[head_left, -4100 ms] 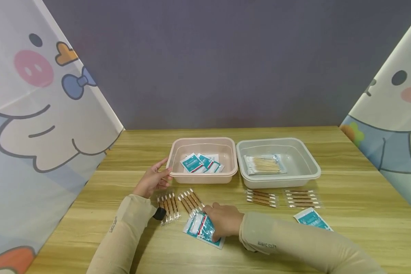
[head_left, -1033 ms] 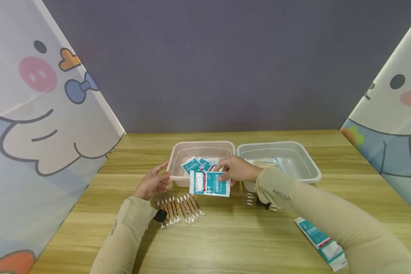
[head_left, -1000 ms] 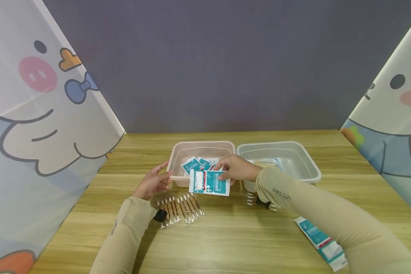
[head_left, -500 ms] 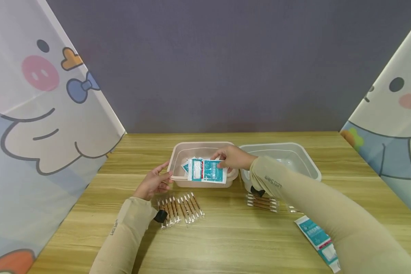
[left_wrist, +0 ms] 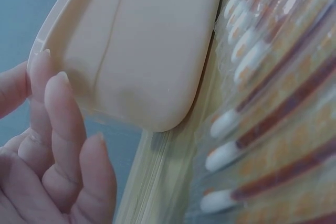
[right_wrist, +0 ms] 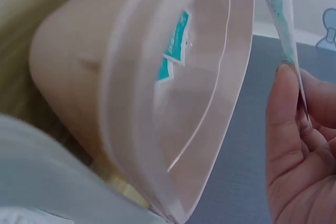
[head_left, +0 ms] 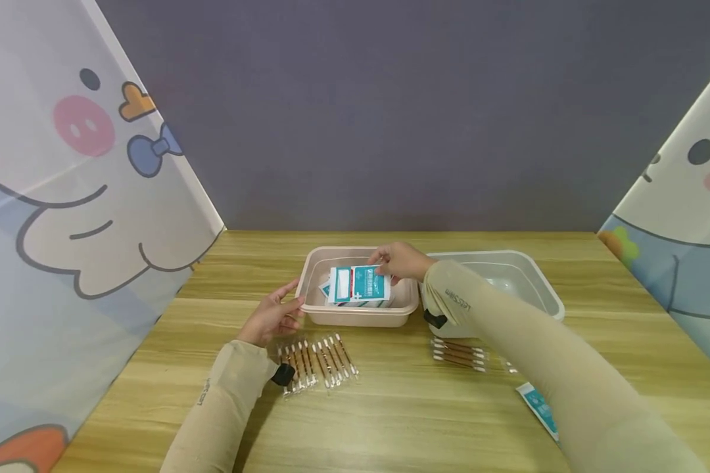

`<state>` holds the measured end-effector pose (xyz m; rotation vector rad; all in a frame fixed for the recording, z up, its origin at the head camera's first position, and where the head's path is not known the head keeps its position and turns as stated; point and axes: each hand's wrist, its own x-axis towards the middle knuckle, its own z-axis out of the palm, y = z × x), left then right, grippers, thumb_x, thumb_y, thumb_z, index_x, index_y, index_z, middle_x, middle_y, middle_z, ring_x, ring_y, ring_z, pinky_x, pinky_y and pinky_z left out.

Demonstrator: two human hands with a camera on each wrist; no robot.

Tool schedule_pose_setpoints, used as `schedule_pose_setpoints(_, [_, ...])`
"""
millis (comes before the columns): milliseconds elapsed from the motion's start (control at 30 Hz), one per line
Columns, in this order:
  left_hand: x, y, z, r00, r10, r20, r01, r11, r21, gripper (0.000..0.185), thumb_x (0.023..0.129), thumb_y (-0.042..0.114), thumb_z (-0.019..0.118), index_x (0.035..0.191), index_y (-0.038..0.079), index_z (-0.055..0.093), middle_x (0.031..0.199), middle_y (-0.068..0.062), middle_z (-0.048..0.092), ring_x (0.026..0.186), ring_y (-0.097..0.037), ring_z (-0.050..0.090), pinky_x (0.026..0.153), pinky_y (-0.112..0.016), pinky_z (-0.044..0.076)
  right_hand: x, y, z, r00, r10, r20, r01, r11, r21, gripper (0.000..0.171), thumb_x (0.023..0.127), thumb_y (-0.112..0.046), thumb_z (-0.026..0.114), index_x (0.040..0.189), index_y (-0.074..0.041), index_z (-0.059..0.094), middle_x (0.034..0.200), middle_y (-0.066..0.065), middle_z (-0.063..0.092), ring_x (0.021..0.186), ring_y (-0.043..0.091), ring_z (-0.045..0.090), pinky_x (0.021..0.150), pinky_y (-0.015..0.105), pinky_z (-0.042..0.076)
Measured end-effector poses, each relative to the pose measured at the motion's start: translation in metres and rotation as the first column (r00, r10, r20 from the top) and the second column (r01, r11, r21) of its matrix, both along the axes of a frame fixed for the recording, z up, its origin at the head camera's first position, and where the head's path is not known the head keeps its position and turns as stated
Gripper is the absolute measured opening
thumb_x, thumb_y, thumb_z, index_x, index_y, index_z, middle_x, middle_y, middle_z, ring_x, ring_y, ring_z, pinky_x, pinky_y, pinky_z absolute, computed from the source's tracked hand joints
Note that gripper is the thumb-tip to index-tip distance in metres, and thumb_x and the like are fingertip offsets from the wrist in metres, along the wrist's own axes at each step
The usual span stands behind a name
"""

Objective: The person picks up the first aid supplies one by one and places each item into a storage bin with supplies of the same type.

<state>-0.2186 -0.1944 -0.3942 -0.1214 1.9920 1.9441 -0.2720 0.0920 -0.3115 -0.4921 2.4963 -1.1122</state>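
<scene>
- Teal packet [head_left: 358,285] hangs over the pink bin [head_left: 330,316], pinched by the right hand [head_left: 400,261].
- Left hand [head_left: 271,318], fingers relaxed, touches the bin's left corner beside swab strips [head_left: 318,355].

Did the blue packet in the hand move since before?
Yes. The right hand lifted the blue packet off the table near the swab strips and carried it away over the pink bin.

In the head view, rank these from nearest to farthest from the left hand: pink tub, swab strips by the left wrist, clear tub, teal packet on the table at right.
1. pink tub, fingers at its left corner.
2. swab strips, just below the left hand.
3. clear tub, right of pink.
4. teal packet, far right, near edge.
</scene>
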Motion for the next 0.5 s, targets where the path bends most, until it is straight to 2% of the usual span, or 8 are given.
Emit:
schedule_pose_setpoints(100, [-0.001,0.002,0.0,1.0,-0.001,0.004,0.001,1.0,0.0,0.062,0.1,0.015,0.053,0.154,0.016,0.022,0.068,0.002,0.064,0.046,-0.005,0.055,0.049,-0.021,0.049,-0.008,-0.002,0.0,1.0,-0.009,-0.01,0.009,1.0,-0.011,0.024,0.092,0.002,0.06,0.115,0.002,0.066,0.093,0.014,0.065,0.055,0.011,0.051,0.058,0.027,0.053])
schedule_pose_setpoints(300, [-0.001,0.0,0.0,1.0,0.005,0.012,-0.005,1.0,0.012,0.062,0.1,0.013,0.052,0.154,0.016,0.022,0.067,0.001,0.063,0.047,-0.005,0.055,0.05,-0.021,0.05,-0.02,-0.011,-0.005,1.0,-0.028,0.001,0.028,0.998,-0.059,0.026,0.092,0.002,0.06,0.117,0.003,0.066,0.089,0.012,0.066,0.053,0.012,0.05,0.058,0.026,0.053])
schedule_pose_setpoints(500, [-0.001,0.001,0.003,1.0,0.005,0.019,-0.006,1.0,0.02,0.062,0.1,0.012,0.051,0.154,0.016,0.021,0.067,0.001,0.062,0.046,-0.005,0.055,0.05,-0.021,0.049,-0.028,-0.017,-0.004,0.998,-0.064,-0.001,0.064,0.994,-0.087,0.025,0.091,0.003,0.061,0.115,0.002,0.067,0.096,0.015,0.067,0.057,0.012,0.053,0.067,0.035,0.056])
